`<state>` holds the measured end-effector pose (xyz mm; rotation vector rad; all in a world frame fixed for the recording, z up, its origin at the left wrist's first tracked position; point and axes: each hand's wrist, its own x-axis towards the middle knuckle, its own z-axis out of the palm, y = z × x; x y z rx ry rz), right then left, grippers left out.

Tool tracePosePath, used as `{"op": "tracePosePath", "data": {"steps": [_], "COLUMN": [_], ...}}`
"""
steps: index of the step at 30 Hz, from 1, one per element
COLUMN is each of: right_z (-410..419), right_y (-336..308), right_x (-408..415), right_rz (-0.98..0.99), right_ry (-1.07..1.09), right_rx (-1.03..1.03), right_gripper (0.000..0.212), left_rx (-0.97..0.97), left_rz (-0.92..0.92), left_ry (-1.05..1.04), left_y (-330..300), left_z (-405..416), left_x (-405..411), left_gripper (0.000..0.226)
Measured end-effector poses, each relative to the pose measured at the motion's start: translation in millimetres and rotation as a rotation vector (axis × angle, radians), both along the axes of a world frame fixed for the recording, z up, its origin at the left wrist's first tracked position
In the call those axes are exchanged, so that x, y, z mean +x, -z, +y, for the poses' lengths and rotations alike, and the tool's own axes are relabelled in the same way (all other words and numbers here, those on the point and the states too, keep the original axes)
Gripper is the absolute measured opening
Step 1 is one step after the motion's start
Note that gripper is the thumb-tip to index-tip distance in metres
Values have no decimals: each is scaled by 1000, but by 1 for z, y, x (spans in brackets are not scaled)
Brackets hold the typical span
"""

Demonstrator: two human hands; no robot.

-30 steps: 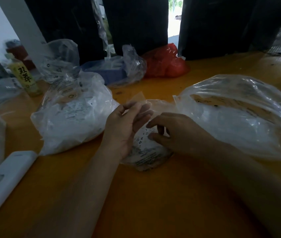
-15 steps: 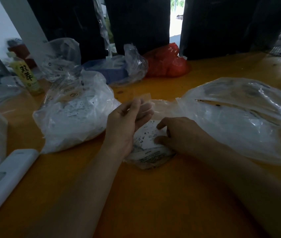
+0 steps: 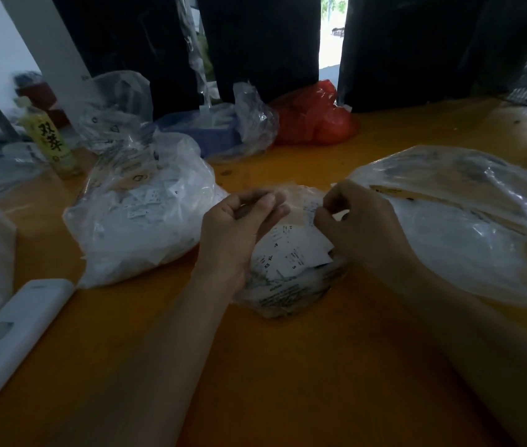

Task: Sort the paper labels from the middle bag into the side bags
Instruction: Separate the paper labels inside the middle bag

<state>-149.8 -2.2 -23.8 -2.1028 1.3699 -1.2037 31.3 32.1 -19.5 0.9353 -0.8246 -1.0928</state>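
The small middle bag (image 3: 287, 291) of clear plastic lies on the orange table (image 3: 287, 382), full of white paper labels (image 3: 291, 253) printed with sizes. My left hand (image 3: 239, 233) holds the bag's left rim between curled fingers and thumb. My right hand (image 3: 358, 227) pinches a white label at the bag's mouth with thumb and fingertips. The left side bag (image 3: 139, 221) bulges with white labels. The right side bag (image 3: 468, 227) is large and clear and lies flatter.
A white remote-like device (image 3: 14, 337) lies at the near left. A yellow drink bottle (image 3: 51, 143) stands at the far left. More clear bags (image 3: 113, 108), a blue box in plastic (image 3: 217, 133) and a red bag (image 3: 313, 117) line the back edge.
My right hand has lifted from inside the middle bag to its mouth, now pinching a label. My left hand has stayed at the bag's rim.
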Motion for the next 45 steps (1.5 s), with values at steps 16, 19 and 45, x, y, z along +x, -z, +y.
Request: {"op": "tracePosePath", "data": {"steps": [16, 19, 45], "right_z": [3, 3, -2], "right_y": [-12, -11, -8], "right_x": [-2, -1, -3], "right_rz": [-46, 91, 123], "right_ry": [-30, -52, -41], "right_rx": [-129, -187, -234], "right_gripper": [19, 28, 10], "left_rx": [-55, -99, -112], "left_rz": [-156, -342, -416], "left_ry": [34, 24, 51], "left_y": [3, 6, 10], "left_z": [1, 2, 2], "left_x": [-1, -1, -3], "left_gripper": [20, 20, 23]}}
